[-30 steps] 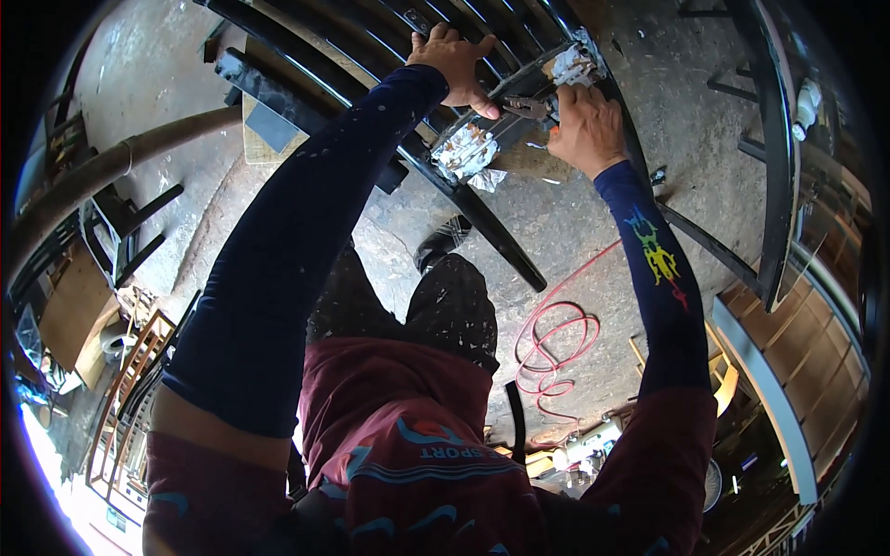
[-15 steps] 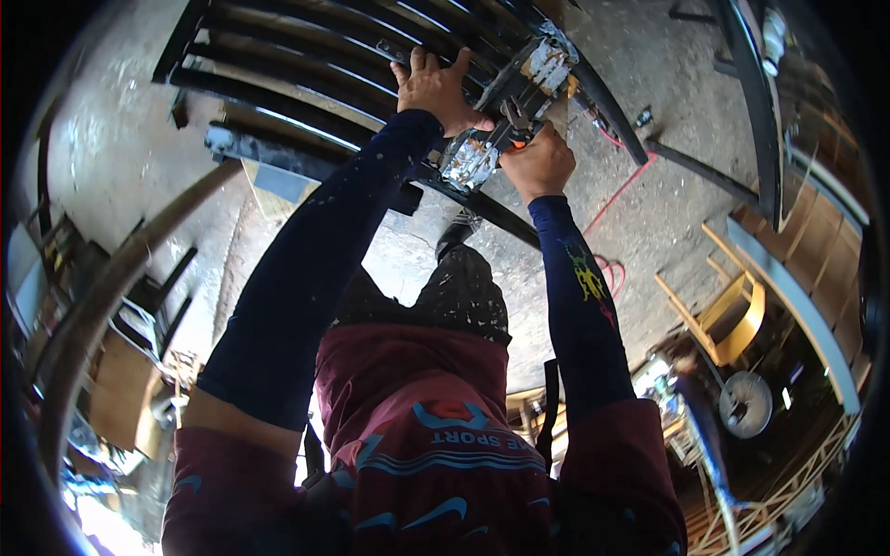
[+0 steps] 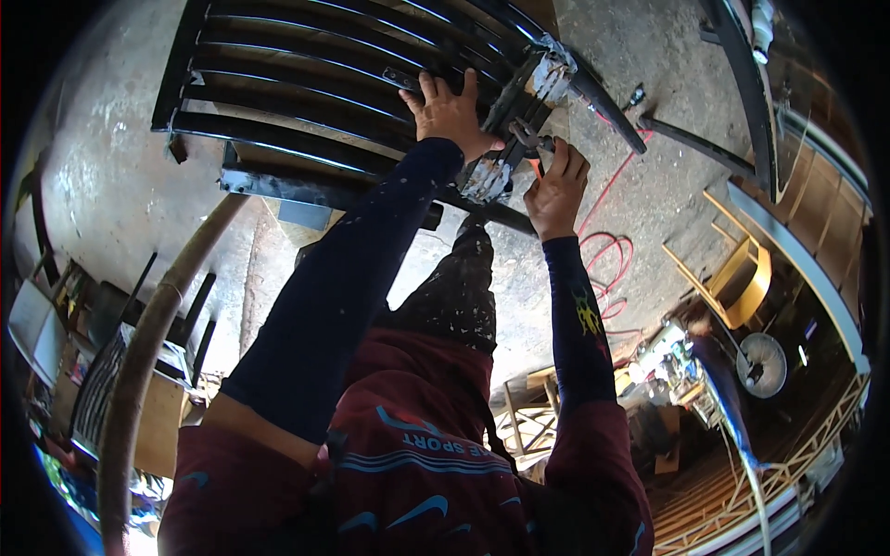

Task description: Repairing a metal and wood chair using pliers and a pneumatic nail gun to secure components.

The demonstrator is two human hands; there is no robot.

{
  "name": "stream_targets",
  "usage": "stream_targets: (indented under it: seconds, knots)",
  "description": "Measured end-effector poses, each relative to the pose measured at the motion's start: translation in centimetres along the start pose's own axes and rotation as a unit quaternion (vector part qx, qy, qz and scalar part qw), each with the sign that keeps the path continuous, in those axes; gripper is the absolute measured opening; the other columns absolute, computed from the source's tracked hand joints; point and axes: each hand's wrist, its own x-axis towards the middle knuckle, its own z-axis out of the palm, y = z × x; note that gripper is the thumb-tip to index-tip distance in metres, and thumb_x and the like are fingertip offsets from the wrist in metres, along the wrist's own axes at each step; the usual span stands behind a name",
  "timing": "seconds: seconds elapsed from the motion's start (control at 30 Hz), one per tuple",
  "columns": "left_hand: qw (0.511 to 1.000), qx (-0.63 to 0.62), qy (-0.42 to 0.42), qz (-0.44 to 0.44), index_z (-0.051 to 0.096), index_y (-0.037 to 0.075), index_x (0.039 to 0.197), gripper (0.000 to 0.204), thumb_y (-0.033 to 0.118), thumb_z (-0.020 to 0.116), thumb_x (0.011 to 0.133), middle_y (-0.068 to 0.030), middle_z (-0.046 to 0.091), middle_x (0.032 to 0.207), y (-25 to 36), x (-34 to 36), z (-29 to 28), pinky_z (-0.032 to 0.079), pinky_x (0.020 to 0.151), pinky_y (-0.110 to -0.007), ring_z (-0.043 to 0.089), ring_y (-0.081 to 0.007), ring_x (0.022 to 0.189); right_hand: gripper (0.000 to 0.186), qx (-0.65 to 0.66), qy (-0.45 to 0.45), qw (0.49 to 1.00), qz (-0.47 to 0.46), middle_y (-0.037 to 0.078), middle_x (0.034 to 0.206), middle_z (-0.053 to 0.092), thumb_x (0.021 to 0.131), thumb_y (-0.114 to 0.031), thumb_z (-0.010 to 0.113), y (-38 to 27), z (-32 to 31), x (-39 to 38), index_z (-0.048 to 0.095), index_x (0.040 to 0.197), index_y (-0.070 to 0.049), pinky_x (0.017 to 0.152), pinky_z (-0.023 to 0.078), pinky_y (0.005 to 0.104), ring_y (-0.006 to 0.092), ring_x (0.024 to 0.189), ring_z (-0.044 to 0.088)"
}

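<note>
"Two grips visible?"
"I see left bare hand (image 3: 451, 120) spread across glossy black slatted frame (image 3: 269, 138), far centre. Right bare hand (image 3: 556, 193) curls around grey metal, orange-handled pliers (image 3: 527, 136) at frame's right end."

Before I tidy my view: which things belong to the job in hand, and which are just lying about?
In the job:
pliers, in the right hand
black slatted frame, under the left hand
crumpled silvery wrapping on it

Apparently lying about:
coiled red hose
yellow wooden chair
long brown pole
</note>
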Motion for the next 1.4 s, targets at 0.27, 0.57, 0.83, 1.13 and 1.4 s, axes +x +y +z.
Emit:
stream_targets:
  seconds: [0.27, 0.57, 0.83, 1.13, 1.4]
  knots:
    - [0.997, 0.013, 0.066, -0.028, 0.038, 0.027, 0.155, 0.123, 0.075, 0.084, 0.051, -0.0215, 0.043, 0.153, -0.5, -0.9, 0.0, 0.019, 0.122, -0.057, 0.029, -0.0423, 0.148, 0.067, 0.04, -0.088, 0.989, -0.113, 0.018, 0.115, 0.051, 0.074, -0.035, 0.084, 4.2, -1.6, 4.7, 0.051, 0.126, -0.009, 0.086, 0.048, 0.0521, 0.0387, 0.107, 0.054]
    - [0.909, -0.235, 0.329, -0.101, 0.072, 0.008, 0.117, 0.053, 0.023, 0.088, 0.07, -0.0161, 0.067, 0.113, 8.5, -8.5, 3.8, 0.051, 0.094, -0.042, 0.059, -0.0319, 0.114, 0.048, 0.44, -0.211, 0.87, -0.065, 0.002, 0.076, 0.052, 0.097, -0.052, 0.062, 10.4, -0.1, 4.0, 0.057, 0.094, -0.005, 0.057, 0.047, 0.0337, 0.0181, 0.064, 0.056]
    - [0.702, -0.678, 0.191, -0.107, 0.069, -0.006, 0.101, 0.03, 0.023, 0.064, 0.099, -0.0125, 0.07, 0.076, 17.5, -10.4, 11.1, 0.051, 0.06, -0.032, 0.065, -0.0146, 0.066, 0.043, 0.493, -0.267, 0.817, 0.135, -0.001, 0.066, 0.052, 0.106, -0.046, 0.05, 12.8, -0.7, 1.2, 0.063, 0.095, -0.006, 0.049, 0.033, 0.0264, 0.0099, 0.055, 0.046]
    - [0.527, -0.793, 0.262, -0.161, 0.068, -0.006, 0.098, 0.023, 0.016, 0.06, 0.102, -0.0104, 0.071, 0.077, 19.1, -5.8, 11.3, 0.052, 0.057, -0.029, 0.065, -0.0136, 0.065, 0.033, 0.184, -0.217, 0.892, -0.351, 0.017, 0.09, 0.065, 0.103, -0.032, 0.057, 10.6, -1.6, 11.6, 0.063, 0.102, 0.0, 0.07, 0.05, 0.0411, 0.0374, 0.081, 0.065]
    - [0.432, -0.835, 0.288, -0.183, 0.068, -0.007, 0.111, 0.028, 0.019, 0.06, 0.103, -0.0116, 0.074, 0.095, 19.7, -4.7, 12.3, 0.058, 0.074, -0.028, 0.069, -0.0138, 0.081, 0.077, 0.078, -0.237, 0.835, -0.49, 0.021, 0.115, 0.05, 0.072, -0.016, 0.074, 10.4, -2.9, 12.4, 0.039, 0.138, 0.005, 0.088, 0.047, 0.0457, 0.0372, 0.107, 0.055]
